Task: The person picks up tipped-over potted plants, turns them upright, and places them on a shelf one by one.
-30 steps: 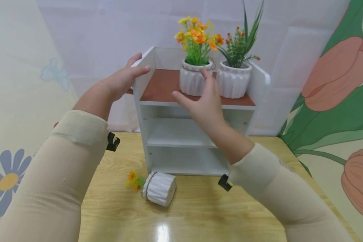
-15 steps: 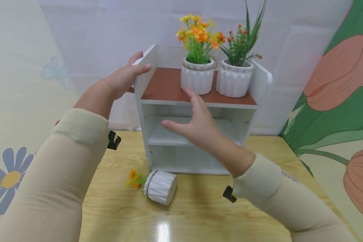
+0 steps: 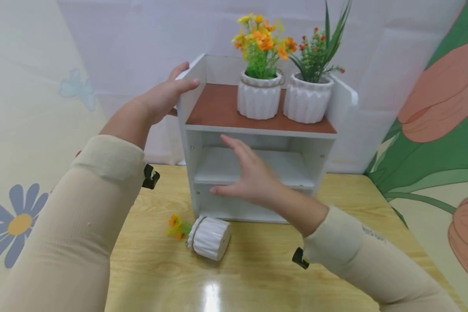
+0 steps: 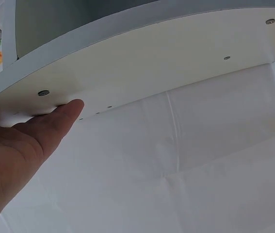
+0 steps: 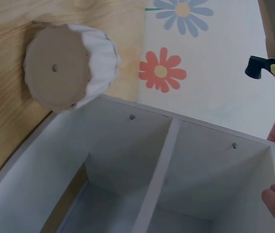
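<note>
A white shelf unit (image 3: 214, 167) with a brown top board stands upright on the wooden table. Its left side panel is gripped near the upper edge by my left hand (image 3: 161, 97), thumb on the inner face and other fingers outside. In the left wrist view, a finger lies along the panel's outer face. My right hand (image 3: 253, 173) hovers before the middle shelves, fingers apart, holding nothing. On the top board stand a white pot with orange and yellow flowers (image 3: 258, 95) and a white pot with red-berried greenery (image 3: 308, 97). Another white pot (image 3: 210, 237) lies sideways on the table.
Yellow-orange flowers (image 3: 178, 226) stick out leftward from the fallen pot, just in front of the unit's lower left corner. The wooden table (image 3: 257, 277) extends toward me. A white cloth (image 3: 140, 43) hangs behind, with flower-patterned walls on either side.
My right hand has come away from the orange-flowered pot and lowered to the front of the middle shelves. My left hand keeps its grip on the side panel. The view has shifted slightly.
</note>
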`<act>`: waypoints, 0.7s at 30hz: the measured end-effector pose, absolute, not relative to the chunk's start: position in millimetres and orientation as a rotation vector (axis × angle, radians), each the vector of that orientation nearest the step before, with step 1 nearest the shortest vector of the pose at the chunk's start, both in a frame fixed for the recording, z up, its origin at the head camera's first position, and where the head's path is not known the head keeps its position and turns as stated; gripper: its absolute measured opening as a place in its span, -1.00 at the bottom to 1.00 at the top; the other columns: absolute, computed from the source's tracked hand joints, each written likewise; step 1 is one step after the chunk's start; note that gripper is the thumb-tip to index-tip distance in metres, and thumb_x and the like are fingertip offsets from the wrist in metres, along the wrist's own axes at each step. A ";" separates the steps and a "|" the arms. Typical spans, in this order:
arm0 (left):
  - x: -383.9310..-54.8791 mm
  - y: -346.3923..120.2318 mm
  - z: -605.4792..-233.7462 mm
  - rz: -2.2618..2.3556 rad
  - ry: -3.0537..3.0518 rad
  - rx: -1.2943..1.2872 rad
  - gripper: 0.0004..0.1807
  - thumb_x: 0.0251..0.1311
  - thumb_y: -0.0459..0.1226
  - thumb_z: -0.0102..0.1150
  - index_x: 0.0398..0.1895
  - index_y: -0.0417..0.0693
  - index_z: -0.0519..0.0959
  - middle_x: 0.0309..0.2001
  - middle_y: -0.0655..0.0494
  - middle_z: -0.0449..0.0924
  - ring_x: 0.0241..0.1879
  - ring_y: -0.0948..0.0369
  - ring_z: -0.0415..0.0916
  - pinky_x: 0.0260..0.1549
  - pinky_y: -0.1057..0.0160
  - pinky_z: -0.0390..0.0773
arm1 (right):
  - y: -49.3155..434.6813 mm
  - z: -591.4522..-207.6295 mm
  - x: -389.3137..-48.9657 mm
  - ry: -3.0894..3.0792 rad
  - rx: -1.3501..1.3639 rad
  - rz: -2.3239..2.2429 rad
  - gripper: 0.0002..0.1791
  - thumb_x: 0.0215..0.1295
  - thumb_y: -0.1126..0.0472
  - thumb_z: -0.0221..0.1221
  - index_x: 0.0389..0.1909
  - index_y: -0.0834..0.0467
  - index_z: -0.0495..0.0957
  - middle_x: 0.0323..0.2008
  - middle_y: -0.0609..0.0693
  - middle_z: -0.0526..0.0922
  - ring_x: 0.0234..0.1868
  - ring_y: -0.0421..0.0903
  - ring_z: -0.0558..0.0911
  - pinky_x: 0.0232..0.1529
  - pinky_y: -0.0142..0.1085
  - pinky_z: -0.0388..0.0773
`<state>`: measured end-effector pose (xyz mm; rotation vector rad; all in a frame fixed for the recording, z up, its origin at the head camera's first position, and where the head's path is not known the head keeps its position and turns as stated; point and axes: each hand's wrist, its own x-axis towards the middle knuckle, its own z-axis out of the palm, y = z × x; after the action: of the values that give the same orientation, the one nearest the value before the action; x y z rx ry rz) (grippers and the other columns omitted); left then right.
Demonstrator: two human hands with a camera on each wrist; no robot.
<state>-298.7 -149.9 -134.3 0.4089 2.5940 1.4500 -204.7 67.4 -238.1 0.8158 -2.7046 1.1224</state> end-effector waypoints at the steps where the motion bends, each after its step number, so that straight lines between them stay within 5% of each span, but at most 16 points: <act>1: -298.6 -149.9 -134.2 1.450 2.597 0.408 -0.19 0.35 0.26 -0.29 0.49 0.64 -0.48 0.55 0.07 -0.12 0.45 0.05 0.00 0.38 -0.16 0.11 | 66.8 -240.8 -204.4 -2.732 0.828 1.103 0.20 -0.07 -0.06 0.52 0.54 -0.15 -0.02 0.52 -0.08 0.09 0.49 0.00 0.19 0.38 0.09 0.26; 21: -300.2 -149.6 -133.8 1.463 2.598 0.365 -0.23 0.37 0.25 -0.30 0.48 0.68 -0.46 0.50 0.08 -0.02 0.39 0.09 0.07 0.37 -0.10 0.14 | 44.1 -312.4 -203.3 -3.035 1.012 0.996 0.22 -0.08 -0.10 0.52 0.55 -0.08 -0.02 0.54 -0.05 0.05 0.53 0.01 0.11 0.43 0.02 0.20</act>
<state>-300.2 -149.6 -133.8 0.3649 2.5978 1.4630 -203.3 44.1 -312.4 1.0125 -3.0352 0.9961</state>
